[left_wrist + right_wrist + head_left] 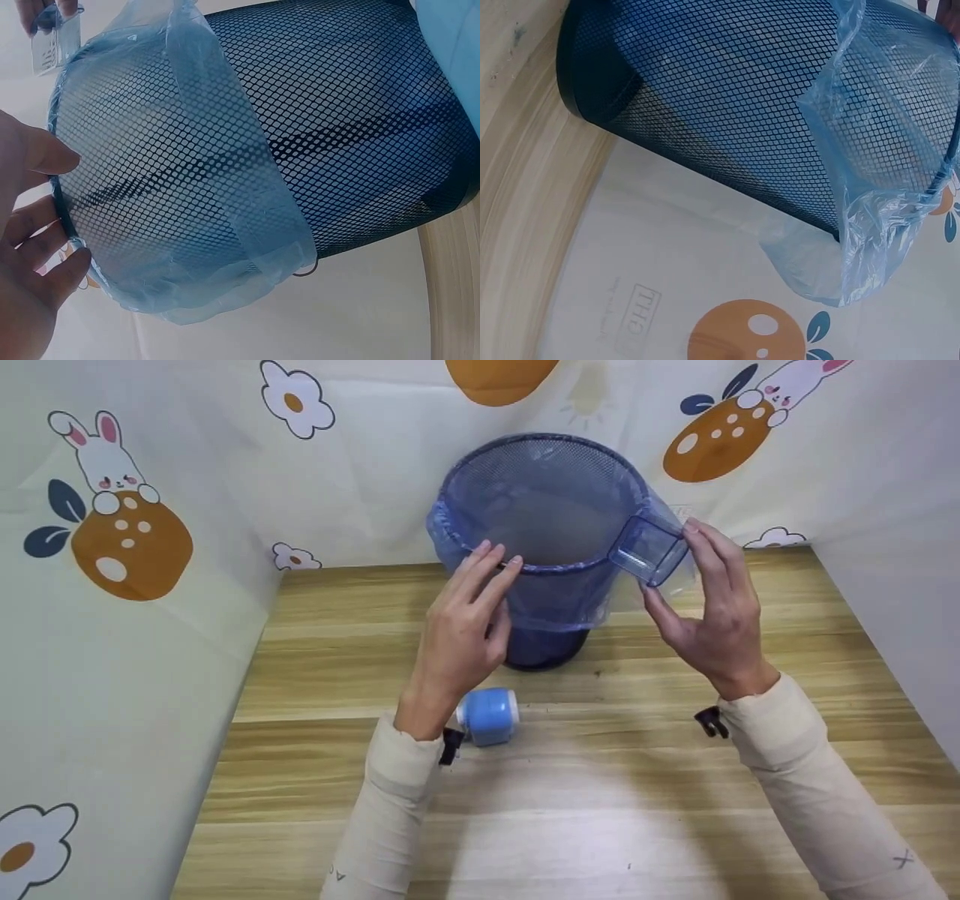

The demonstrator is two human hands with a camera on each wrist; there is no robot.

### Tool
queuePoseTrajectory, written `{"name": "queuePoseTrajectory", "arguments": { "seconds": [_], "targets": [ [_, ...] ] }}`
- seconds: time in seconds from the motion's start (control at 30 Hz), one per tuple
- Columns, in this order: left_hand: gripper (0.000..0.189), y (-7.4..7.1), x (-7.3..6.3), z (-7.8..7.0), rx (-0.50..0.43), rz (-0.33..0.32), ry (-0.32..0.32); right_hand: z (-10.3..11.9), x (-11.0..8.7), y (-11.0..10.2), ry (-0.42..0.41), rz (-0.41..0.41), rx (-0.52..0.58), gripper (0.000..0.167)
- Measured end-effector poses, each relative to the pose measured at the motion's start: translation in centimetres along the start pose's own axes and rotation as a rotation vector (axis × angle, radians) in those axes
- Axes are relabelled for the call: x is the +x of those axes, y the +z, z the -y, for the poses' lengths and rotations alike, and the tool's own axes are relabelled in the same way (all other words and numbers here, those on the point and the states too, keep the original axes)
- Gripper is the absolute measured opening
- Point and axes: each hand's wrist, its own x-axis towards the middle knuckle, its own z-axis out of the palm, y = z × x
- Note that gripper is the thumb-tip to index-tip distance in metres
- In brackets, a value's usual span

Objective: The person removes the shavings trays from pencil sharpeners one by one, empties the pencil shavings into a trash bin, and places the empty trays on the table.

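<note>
A dark mesh trash can (pixel 547 649) stands on the table, lined with a thin blue plastic bag (pixel 277 217) folded out over its rim. My left hand (pixel 465 622) touches the near-left rim with extended fingertips. At the right side of the rim my right hand (pixel 712 607) pinches a small see-through plastic box (pixel 649 551) between thumb and fingers. Slots show in one face of this plastic box (pixel 56 49) in the left wrist view. In the right wrist view the bag's edge (pixel 855 240) hangs crumpled, and the plastic box cannot be seen.
A small blue cylinder with white ends (pixel 489 716) lies on the wooden table (pixel 337 780), beside my left wrist. Pale sheeting (pixel 375 495) printed with rabbits, orange fruit and flowers walls in the back and sides, close behind the can.
</note>
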Motion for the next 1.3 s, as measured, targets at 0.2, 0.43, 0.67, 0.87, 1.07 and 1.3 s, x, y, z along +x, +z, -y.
{"name": "queuePoseTrajectory", "arguments": {
  "seconds": [0.2, 0.43, 0.67, 0.87, 1.07, 1.3],
  "targets": [
    [0.045, 0.0, 0.0, 0.1, 0.001, 0.002, 0.004, 0.0, -0.7, -0.1, -0.007, -0.018, 0.005, 0.061],
    [0.046, 0.0, 0.0, 0.1, -0.001, 0.000, 0.007, -0.2, -1.6, -0.2, -0.020, -0.019, 0.010, 0.062],
    [0.046, 0.0, 0.0, 0.0, -0.003, 0.005, 0.001, -0.7, -2.9, -0.3, -0.011, 0.016, -0.001, 0.064],
    [0.046, 0.0, 0.0, 0.0, 0.003, 0.010, -0.005, -1.2, -3.9, -0.3, -0.010, 0.045, 0.006, 0.066],
    [0.046, 0.0, 0.0, 0.0, 0.005, 0.007, -0.003, -1.4, -4.5, -0.3, -0.006, 0.059, 0.004, 0.066],
    [0.046, 0.0, 0.0, 0.0, 0.007, 0.008, -0.004, -1.4, -5.1, -0.2, 0.007, 0.086, 0.001, 0.064]
  ]
}}
